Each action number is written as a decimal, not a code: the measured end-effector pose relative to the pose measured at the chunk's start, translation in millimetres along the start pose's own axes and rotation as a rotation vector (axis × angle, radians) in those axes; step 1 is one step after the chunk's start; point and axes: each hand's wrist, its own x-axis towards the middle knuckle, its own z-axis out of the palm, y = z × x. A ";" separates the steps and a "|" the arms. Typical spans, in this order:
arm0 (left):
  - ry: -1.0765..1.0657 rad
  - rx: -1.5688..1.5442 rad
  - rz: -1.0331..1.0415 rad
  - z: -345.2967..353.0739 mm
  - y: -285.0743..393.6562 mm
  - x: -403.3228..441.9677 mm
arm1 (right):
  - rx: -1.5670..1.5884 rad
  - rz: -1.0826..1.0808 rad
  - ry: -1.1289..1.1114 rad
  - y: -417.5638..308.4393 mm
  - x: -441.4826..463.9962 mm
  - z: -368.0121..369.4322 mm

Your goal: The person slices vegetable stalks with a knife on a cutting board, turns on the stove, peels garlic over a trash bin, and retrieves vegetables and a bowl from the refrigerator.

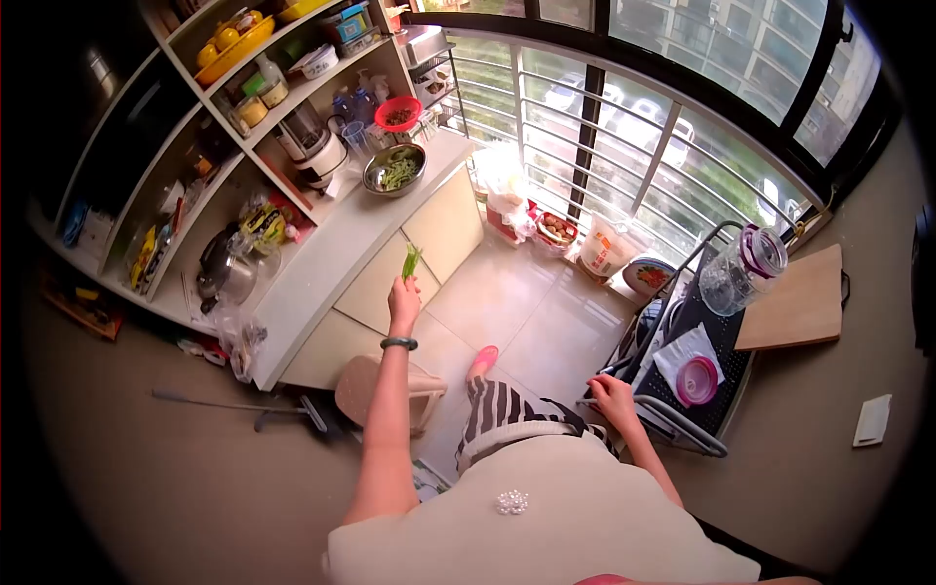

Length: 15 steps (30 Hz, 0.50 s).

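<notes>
My left hand [405, 295] is closed around a small bunch of green vegetable pieces [411, 260], held up in front of the cabinet below the counter. On the counter beyond it stands a metal bowl [395, 170] with green vegetables inside. My right hand [611, 398] is low on the right, beside the metal frame of a black rack [720, 375]. Its fingers are curled, and whether they hold anything is too small to tell.
A beige stool [366, 390] is under my left arm. A blender [310, 148] and a red basket [398, 114] stand on the counter [292, 292]. Bags line the window. A jar [733, 278] and a wooden board [795, 302] are at the right.
</notes>
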 end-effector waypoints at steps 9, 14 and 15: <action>-0.001 0.615 0.385 -19.3 -28.4 381.5 | -0.152 0.380 0.445 40.2 46.6 111.7; -0.150 0.825 0.290 -7.3 -5.3 496.4 | -0.088 0.649 0.645 24.6 19.2 173.1; -0.023 0.937 0.131 1.9 -6.0 515.0 | -0.104 0.712 0.710 24.0 7.1 183.7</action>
